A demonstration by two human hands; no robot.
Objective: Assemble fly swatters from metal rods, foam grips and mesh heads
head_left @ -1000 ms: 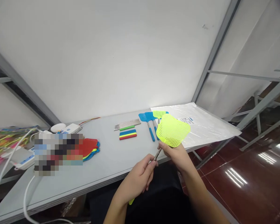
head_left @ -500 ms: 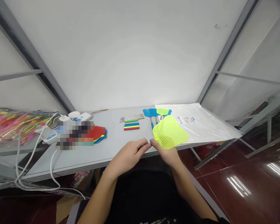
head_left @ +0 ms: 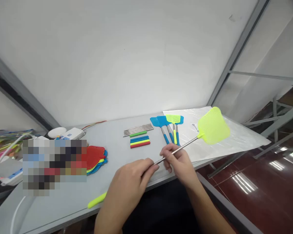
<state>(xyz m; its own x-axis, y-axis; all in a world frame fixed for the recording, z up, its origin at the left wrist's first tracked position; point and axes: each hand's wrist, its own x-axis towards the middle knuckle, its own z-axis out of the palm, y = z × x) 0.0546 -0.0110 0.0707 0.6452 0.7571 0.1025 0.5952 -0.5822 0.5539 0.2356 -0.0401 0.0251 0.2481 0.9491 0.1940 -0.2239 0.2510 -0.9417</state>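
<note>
Smooth grey desk (head_left: 117, 146); toward its back edge, slim shiny metal rods (head_left: 138, 129) lie parallel behind rounded green, blue, yellow and red plastic tubes (head_left: 140, 142). A glossy, creased white plastic sheet (head_left: 244, 139) covers the right end. The neon-yellow plastic fly swatter (head_left: 213, 127) slants above the front edge, its broad, round-cornered head over the sheet, mesh blurred, neck tapering into a bright metal shaft. Left hand (head_left: 129, 182): fingers pinching the shaft, smooth yellow grip projecting beyond. Right hand (head_left: 178, 164): thumb and curled fingers around mid-shaft.
</note>
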